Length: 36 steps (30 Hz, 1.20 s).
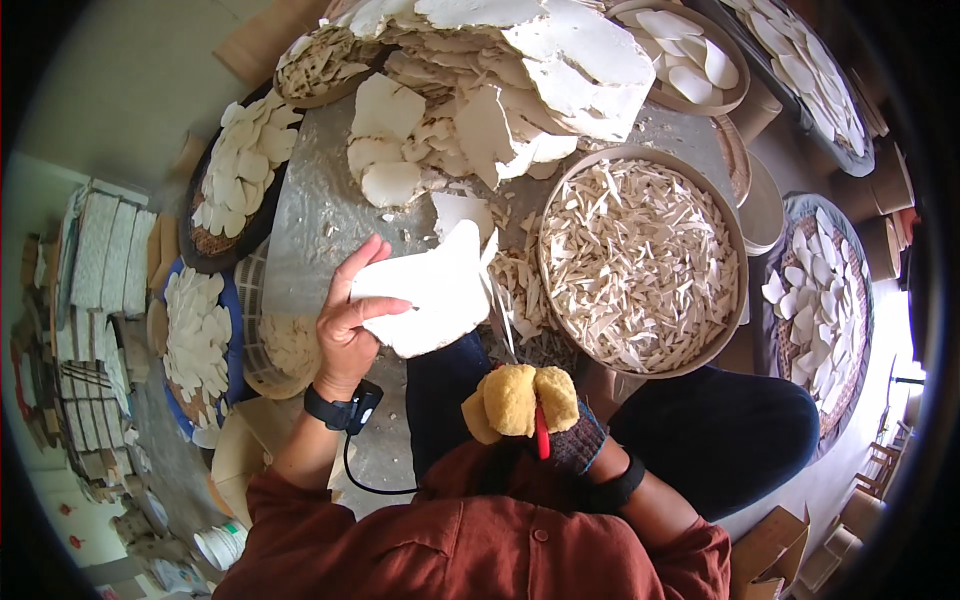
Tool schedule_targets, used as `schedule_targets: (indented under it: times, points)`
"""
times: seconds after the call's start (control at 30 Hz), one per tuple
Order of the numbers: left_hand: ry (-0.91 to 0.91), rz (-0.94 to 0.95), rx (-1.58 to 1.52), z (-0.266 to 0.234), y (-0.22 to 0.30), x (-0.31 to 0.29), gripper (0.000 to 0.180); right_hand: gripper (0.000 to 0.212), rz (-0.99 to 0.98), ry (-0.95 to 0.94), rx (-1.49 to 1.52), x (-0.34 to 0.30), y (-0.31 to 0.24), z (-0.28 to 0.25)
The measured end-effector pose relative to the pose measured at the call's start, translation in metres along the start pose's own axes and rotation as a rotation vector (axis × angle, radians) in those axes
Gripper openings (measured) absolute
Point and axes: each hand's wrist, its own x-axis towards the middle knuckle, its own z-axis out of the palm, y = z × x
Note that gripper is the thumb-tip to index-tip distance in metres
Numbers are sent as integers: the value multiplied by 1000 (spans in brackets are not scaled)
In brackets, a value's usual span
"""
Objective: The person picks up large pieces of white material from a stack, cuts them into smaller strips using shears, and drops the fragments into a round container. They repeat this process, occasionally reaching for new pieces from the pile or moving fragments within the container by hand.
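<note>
Thumb in front and fingers behind, the bare left hand (350, 325) is clamped on an irregular white sheet (430, 300), held just left of centre over the lap. At its five o'clock, the gloved right hand (578, 442) grips red-handled scissors (542, 432) padded with yellow foam (510, 402), which hides most of the fingers; the blades point to twelve, beside the sheet's right edge, though whether they touch it I cannot tell. From the sheet, a round tray (741, 250) of white scraps stands between two and three o'clock, a heap of larger sheets (590, 70) lies between twelve and one, and a blue-lined basket (234, 345) of rounded pieces sits near nine.
</note>
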Motion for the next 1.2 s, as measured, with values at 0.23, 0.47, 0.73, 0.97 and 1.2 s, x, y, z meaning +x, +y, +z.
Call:
schedule_targets:
  times: [0.23, 0.47, 0.73, 0.97, 1.2]
  points:
    - [-17, 1, -24, 5, -2, 0, 17, 38, -21, -72, -83, -6, -4, 4]
    - [15, 18, -17, 11, -1, -2, 13, 39, -33, 54, 7, -21, 4, 0]
    - [54, -671, -443, 11, 10, -2, 38, 38, -244, 170, -1421, -21, -15, -5]
    - [-103, -799, -533, 21, 19, -1, 46, 35, -81, 337, -1475, -15, -11, 7]
    - [-54, -828, -526, 37, 22, -5, 48, 35, -164, 298, -984, -14, -12, -1]
